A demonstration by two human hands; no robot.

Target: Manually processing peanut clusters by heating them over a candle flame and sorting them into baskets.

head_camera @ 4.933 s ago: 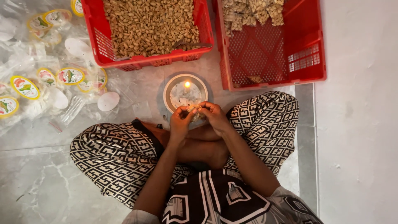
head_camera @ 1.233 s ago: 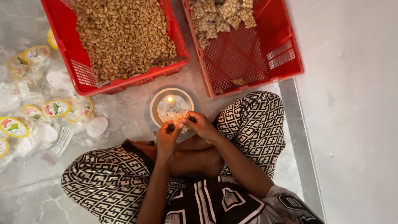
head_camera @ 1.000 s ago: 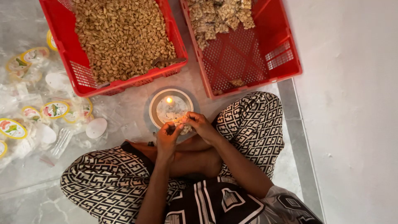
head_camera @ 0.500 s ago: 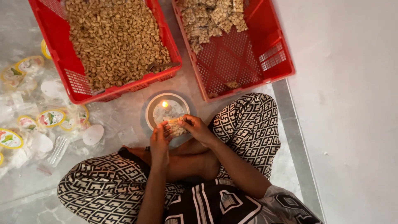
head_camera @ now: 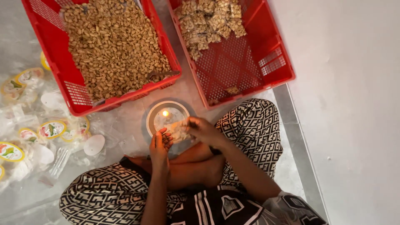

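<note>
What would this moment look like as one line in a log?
left hand: on small packet | right hand: holds packet by candle flame in bowl | red crates: loose nuts, packets

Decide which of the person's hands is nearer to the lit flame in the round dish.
Right. The right hand lies just below and right of the flame; the left hand sits lower, further below it.
</note>
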